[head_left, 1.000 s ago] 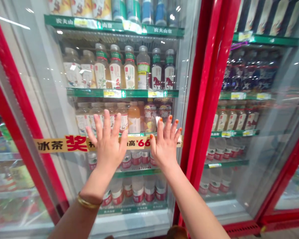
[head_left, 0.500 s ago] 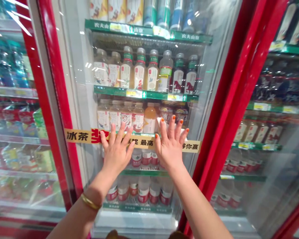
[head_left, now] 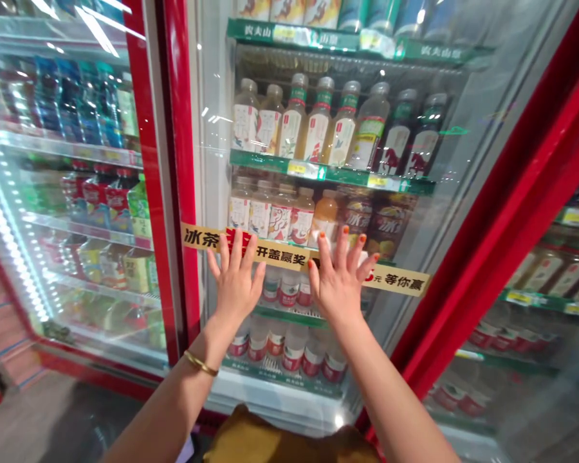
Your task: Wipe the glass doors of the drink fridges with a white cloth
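My left hand lies with fingers spread at the glass door of an upright drinks cooler. Its fingertips overlap the left part of a yellow printed strip that runs across the door. To its right, my right hand, with orange nails, is also spread flat over the strip. Bits of a thin white sheet, perhaps a tissue, show between and beside its fingers; most of it is hidden beneath the hand. Behind the glass stand rows of bottles, among them an orange drink bottle.
A red door frame slants along the right, and another red post stands at the left. Further left is a lit cooler with bottles on its shelves. Grey floor shows at the lower left.
My view has swung left and down, so the cooler appears further right and more floor shows. My left hand now sits slightly left along the strip, uncovering more print; both hands remain spread.
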`<state>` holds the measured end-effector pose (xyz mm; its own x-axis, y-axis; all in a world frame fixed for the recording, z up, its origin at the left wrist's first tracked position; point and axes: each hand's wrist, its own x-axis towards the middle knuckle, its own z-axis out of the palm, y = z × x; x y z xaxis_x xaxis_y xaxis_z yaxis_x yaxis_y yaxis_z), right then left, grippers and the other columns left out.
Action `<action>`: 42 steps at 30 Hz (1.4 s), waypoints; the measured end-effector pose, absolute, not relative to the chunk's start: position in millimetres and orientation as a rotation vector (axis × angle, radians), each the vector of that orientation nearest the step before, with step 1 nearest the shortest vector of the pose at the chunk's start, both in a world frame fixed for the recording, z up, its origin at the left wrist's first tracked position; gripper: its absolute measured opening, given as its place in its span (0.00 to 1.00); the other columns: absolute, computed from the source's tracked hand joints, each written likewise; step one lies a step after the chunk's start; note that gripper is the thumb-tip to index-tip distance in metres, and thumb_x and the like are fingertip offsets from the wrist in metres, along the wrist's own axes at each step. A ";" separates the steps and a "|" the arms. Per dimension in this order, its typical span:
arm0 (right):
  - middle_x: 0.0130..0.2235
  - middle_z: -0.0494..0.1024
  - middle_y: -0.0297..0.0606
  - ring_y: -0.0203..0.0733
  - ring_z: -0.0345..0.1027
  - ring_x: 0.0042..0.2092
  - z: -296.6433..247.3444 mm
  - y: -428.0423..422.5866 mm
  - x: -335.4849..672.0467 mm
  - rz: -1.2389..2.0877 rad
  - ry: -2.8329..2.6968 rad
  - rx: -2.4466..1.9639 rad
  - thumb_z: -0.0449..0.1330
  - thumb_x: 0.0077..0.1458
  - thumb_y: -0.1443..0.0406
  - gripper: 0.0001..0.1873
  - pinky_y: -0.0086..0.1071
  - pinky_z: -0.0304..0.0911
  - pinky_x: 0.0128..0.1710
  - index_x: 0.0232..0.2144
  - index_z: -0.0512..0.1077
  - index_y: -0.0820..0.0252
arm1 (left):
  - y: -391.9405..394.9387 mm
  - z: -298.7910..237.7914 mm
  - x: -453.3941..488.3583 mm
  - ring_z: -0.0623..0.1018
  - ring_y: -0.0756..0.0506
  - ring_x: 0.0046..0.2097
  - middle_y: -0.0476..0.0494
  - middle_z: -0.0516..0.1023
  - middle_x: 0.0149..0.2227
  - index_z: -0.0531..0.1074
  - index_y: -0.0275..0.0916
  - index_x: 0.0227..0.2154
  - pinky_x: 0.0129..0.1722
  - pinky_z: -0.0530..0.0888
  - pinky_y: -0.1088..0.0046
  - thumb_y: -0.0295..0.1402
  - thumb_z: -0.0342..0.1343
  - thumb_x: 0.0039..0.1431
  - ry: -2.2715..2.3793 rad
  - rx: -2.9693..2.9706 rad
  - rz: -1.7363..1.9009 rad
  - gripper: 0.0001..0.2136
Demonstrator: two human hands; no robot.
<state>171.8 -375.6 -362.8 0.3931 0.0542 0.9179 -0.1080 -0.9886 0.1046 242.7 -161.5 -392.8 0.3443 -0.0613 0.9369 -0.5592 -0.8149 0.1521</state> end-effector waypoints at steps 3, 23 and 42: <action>0.81 0.54 0.36 0.57 0.18 0.83 -424.9 -361.4 159.6 1.563 0.138 2.476 0.56 0.73 0.52 0.33 0.69 0.20 0.79 0.76 0.62 0.45 | -154.8 -424.7 243.6 0.38 0.35 0.83 0.43 0.41 0.82 0.40 0.52 0.80 0.80 0.38 0.38 0.39 0.52 0.76 -0.558 2.151 1.485 0.38; 0.80 0.57 0.35 0.50 0.36 0.83 -438.2 -289.1 196.9 1.264 0.707 2.560 0.56 0.74 0.57 0.38 0.57 0.19 0.80 0.80 0.49 0.44 | -120.8 -490.8 239.5 0.49 0.41 0.82 0.38 0.55 0.80 0.45 0.45 0.80 0.80 0.52 0.54 0.33 0.50 0.76 -0.497 2.145 1.524 0.35; 0.81 0.50 0.38 0.51 0.21 0.83 -421.2 -291.4 192.3 1.495 0.264 2.624 0.55 0.75 0.51 0.40 0.62 0.09 0.78 0.80 0.47 0.45 | -140.7 -469.6 237.4 0.39 0.38 0.83 0.40 0.39 0.83 0.43 0.49 0.81 0.81 0.44 0.44 0.33 0.46 0.77 -0.445 2.048 1.381 0.34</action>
